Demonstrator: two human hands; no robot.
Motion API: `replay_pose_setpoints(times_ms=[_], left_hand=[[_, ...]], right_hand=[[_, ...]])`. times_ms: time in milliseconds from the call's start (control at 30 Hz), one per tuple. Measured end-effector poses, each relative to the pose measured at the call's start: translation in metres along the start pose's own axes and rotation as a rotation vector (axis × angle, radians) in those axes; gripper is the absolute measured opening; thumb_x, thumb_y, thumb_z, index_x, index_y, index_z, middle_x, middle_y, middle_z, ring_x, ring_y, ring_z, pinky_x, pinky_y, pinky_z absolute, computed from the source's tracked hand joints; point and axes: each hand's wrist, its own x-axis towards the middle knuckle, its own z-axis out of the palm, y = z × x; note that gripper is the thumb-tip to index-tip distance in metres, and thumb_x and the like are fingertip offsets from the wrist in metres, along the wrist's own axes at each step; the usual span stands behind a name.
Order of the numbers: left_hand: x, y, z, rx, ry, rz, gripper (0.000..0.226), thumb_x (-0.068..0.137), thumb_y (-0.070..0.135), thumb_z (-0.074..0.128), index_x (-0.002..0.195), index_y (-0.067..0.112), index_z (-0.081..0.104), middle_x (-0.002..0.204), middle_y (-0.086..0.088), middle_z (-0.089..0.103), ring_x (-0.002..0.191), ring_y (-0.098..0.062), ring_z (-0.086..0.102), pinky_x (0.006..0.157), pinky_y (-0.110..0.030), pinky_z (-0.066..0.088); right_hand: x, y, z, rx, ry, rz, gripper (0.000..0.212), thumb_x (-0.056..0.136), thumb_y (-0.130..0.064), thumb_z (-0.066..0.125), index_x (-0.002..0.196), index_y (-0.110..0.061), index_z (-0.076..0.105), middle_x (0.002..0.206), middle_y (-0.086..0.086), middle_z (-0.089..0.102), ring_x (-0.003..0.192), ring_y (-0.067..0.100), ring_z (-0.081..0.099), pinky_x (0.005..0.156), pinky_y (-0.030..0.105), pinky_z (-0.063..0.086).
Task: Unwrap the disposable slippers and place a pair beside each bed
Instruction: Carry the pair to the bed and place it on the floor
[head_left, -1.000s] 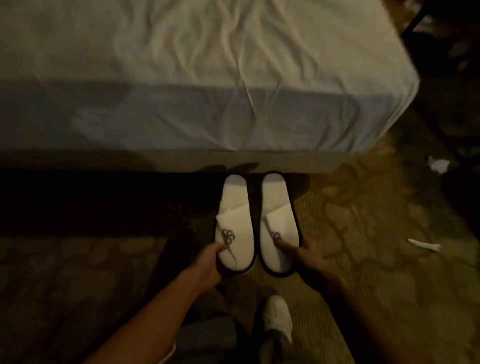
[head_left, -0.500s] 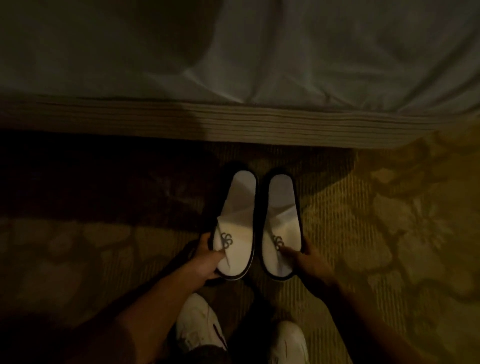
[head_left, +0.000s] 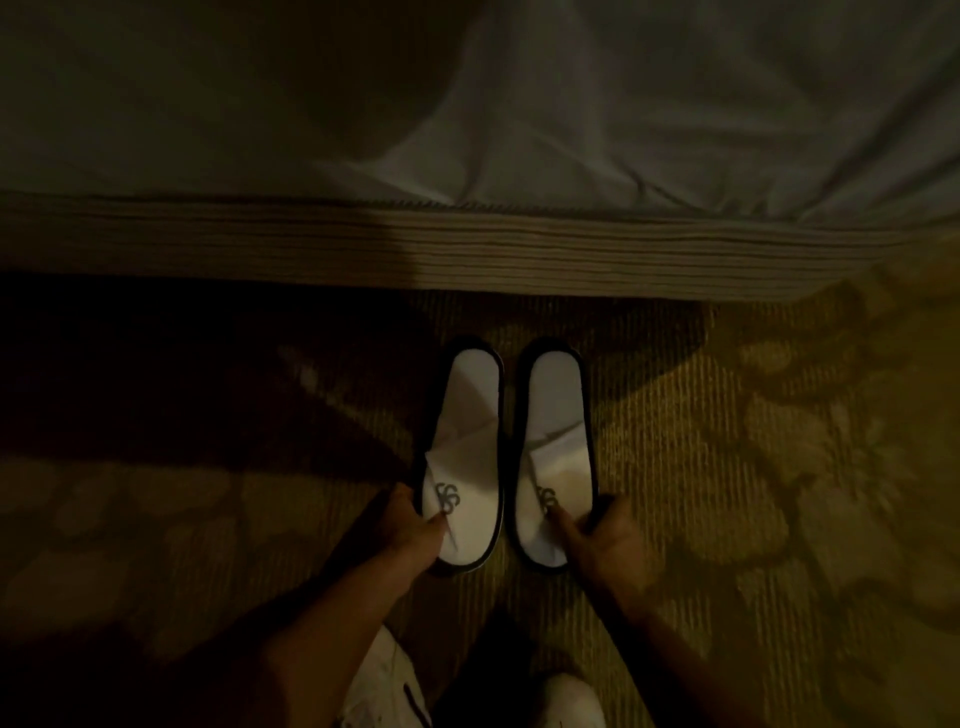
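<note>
Two white disposable slippers with dark trim and a dark logo lie side by side on the carpet, heels toward the bed (head_left: 571, 244). My left hand (head_left: 413, 530) pinches the toe end of the left slipper (head_left: 467, 457), thumb on its upper near the logo. The toe end of the right slipper (head_left: 556, 447) is held by my right hand (head_left: 605, 535), with a finger on top and the others at its outer edge. Both slippers rest flat on the floor.
The bed's white sheet hangs over a ribbed base (head_left: 519, 249) just beyond the slippers. Patterned brown carpet (head_left: 753, 467) spreads all around, in deep shadow to the left. My white shoes (head_left: 576, 701) stand at the bottom of the view.
The view has closed in on the bed's side and the floor. Both slippers have slid a little away from the bed base, my hands keeping hold of their toe ends.
</note>
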Motion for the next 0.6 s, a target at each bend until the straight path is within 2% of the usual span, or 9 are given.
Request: replay_pose_setpoints(times_ms=[100,167,267,333,400,500,600], left_hand=[[0.004,-0.004,0.004,0.000,-0.002,0.015,0.060,0.084,0.024,0.079,0.134,0.012,0.048,0.135,-0.017,0.057,0.120,-0.039,0.059,0.093,-0.057,0.056],[0.005,-0.006,0.005,-0.014,0.011,0.023,0.055,0.084,0.019,0.078,0.131,0.012,0.049,0.133,-0.016,0.057,0.117,-0.039,0.060,0.090,-0.057,0.057],[0.001,-0.006,0.004,0.012,0.020,0.042,0.050,0.084,0.020,0.078,0.125,0.015,0.050,0.130,-0.014,0.059,0.111,-0.038,0.062,0.087,-0.055,0.059],[-0.002,-0.005,0.003,0.060,0.033,0.074,0.052,0.085,0.020,0.077,0.129,0.012,0.050,0.130,-0.014,0.059,0.113,-0.037,0.062,0.089,-0.045,0.056],[-0.004,-0.002,0.003,0.125,0.055,0.109,0.055,0.085,0.019,0.078,0.130,0.008,0.049,0.130,-0.015,0.058,0.115,-0.036,0.060,0.087,-0.038,0.051],[-0.010,0.010,-0.005,0.250,0.112,0.186,0.059,0.084,0.027,0.078,0.133,0.014,0.048,0.137,-0.016,0.051,0.122,-0.038,0.055,0.093,-0.045,0.051],[-0.035,0.022,-0.020,0.522,0.154,0.359,0.053,0.091,0.033,0.068,0.140,0.023,0.048,0.147,-0.012,0.043,0.133,-0.036,0.045,0.104,-0.047,0.044]], right_hand=[[-0.001,0.006,0.005,-0.041,0.047,-0.029,0.053,0.080,-0.052,0.079,0.106,-0.016,0.049,0.086,0.001,0.064,0.071,0.014,0.063,0.057,0.031,0.052],[0.001,0.009,0.007,-0.065,0.052,-0.047,0.055,0.080,-0.055,0.077,0.106,-0.017,0.047,0.088,0.002,0.064,0.074,0.016,0.064,0.059,0.033,0.053],[0.003,0.009,0.007,-0.102,0.066,-0.061,0.058,0.081,-0.056,0.076,0.107,-0.012,0.050,0.091,0.005,0.062,0.075,0.019,0.062,0.053,0.023,0.041],[0.002,0.008,0.008,-0.132,0.065,-0.054,0.061,0.081,-0.058,0.075,0.109,-0.010,0.050,0.093,0.006,0.061,0.077,0.020,0.061,0.054,0.023,0.037],[0.002,0.008,0.009,-0.179,0.071,-0.048,0.064,0.082,-0.059,0.073,0.113,-0.008,0.050,0.099,0.009,0.062,0.083,0.023,0.061,0.062,0.027,0.042],[-0.001,0.000,0.005,-0.263,0.074,-0.032,0.068,0.083,-0.060,0.070,0.117,-0.005,0.051,0.111,0.015,0.060,0.096,0.033,0.063,0.072,0.037,0.051],[-0.024,-0.021,-0.019,-0.453,0.041,-0.072,0.081,0.087,-0.067,0.059,0.138,-0.005,0.048,0.138,0.018,0.053,0.122,0.038,0.055,0.096,0.046,0.051]])
